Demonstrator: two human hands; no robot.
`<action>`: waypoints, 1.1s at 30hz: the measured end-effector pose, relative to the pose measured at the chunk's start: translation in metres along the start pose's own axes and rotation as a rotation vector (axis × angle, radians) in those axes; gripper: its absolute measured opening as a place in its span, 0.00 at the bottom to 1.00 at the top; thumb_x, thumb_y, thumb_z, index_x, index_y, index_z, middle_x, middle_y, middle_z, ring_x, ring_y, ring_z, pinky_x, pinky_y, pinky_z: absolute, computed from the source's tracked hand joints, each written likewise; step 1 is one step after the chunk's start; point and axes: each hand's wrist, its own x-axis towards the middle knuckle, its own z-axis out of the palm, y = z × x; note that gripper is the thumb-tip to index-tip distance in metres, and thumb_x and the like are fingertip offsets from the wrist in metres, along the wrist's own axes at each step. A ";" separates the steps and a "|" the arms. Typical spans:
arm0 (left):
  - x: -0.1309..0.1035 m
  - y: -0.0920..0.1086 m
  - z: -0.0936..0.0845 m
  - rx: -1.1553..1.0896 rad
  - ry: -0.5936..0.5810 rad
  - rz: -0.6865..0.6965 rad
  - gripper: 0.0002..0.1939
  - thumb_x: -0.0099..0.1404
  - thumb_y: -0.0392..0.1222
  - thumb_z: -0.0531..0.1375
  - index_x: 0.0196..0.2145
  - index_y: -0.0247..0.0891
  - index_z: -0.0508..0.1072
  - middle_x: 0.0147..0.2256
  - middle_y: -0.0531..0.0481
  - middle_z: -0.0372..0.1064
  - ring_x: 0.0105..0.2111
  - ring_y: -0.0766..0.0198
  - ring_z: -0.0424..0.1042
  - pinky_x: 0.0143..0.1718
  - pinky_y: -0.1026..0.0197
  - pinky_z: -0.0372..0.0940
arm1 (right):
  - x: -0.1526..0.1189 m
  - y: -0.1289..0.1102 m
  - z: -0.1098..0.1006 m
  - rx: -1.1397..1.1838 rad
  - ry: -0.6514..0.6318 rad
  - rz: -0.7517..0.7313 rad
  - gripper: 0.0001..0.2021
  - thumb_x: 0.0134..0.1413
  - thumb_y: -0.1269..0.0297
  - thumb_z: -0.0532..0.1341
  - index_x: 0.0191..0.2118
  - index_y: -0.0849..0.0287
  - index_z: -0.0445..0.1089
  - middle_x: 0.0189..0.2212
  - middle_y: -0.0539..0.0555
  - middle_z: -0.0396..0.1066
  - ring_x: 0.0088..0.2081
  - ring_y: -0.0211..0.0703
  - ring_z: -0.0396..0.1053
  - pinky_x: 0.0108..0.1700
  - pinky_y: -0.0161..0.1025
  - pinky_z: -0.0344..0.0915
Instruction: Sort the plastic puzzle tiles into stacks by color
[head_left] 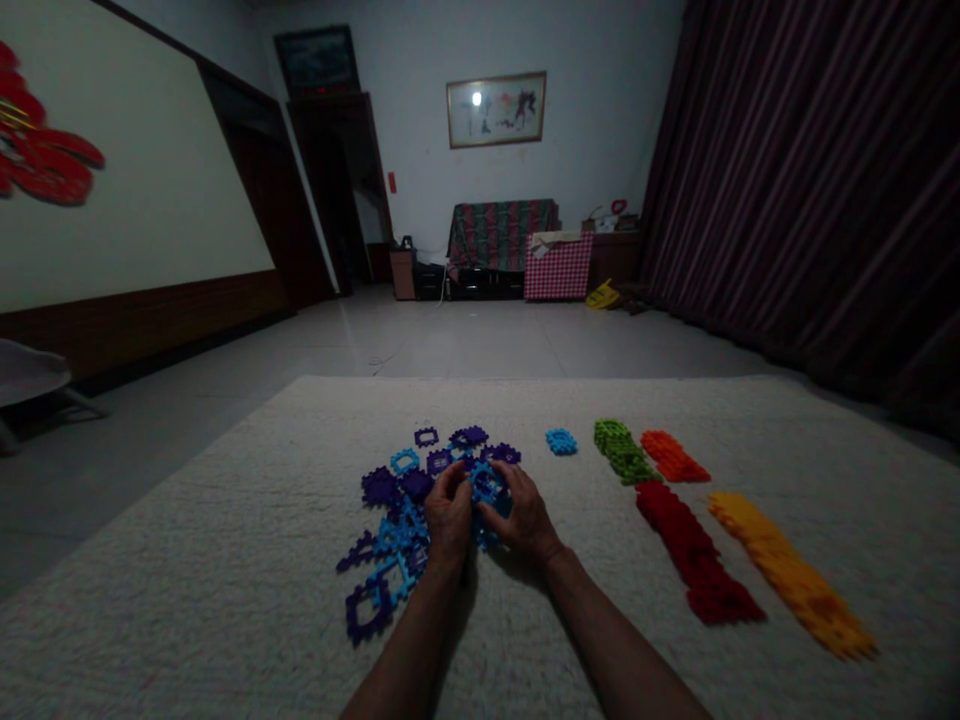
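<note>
The right hand point(525, 510) is gripping a blue piece point(487, 484) between thumb and fingers, and the left hand point(450, 510) is bending its fingers at the piece's left edge. Is that one pinching too? I cannot tell; its own knuckles are hiding the contact. Two hands on so small a thing: probably that is for steadying it or turning it.

Under everything, the pale cover point(555, 640) is spreading wide, giving the pieces a broad, soft bed. On the left the loose pile point(405, 520) is sprawling, purple and blue mixing, some pieces lying flat, others leaning on neighbours, all within easy reach of the left hand.

Over on the right, order is ruling! The yellow row point(791, 570) is running longest, slanting along the outside; the red row point(690, 550) is lying just inside it. Beyond them the green row point(622, 448) and the shorter orange row point(673, 456) are sitting side by side. Each is holding one colour, presumably so that none are mingling.

Smaller again, a little blue stack point(561, 442) is sitting between pile and rows, apart from both. And smallest, that gripped piece, poising at the pile's right side.
</note>
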 end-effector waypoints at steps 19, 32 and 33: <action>0.001 -0.010 -0.001 0.138 0.005 0.067 0.20 0.56 0.41 0.60 0.47 0.38 0.76 0.37 0.48 0.78 0.36 0.60 0.78 0.41 0.58 0.71 | 0.006 0.048 -0.032 -0.176 0.142 0.252 0.25 0.52 0.63 0.62 0.57 0.60 0.68 0.53 0.65 0.70 0.55 0.59 0.67 0.58 0.58 0.65; 0.008 -0.011 -0.004 0.401 -0.021 0.423 0.16 0.61 0.38 0.54 0.43 0.38 0.78 0.37 0.45 0.78 0.39 0.55 0.78 0.45 0.54 0.72 | 0.003 0.028 -0.029 -0.544 0.094 0.552 0.26 0.53 0.55 0.65 0.55 0.61 0.69 0.48 0.66 0.71 0.50 0.60 0.67 0.54 0.52 0.61; 0.009 -0.010 -0.005 0.464 -0.030 0.522 0.17 0.60 0.37 0.53 0.42 0.38 0.78 0.38 0.45 0.78 0.41 0.55 0.78 0.47 0.53 0.71 | 0.005 0.023 -0.029 -0.582 0.046 0.574 0.26 0.54 0.54 0.65 0.56 0.62 0.69 0.49 0.66 0.70 0.51 0.60 0.66 0.54 0.52 0.60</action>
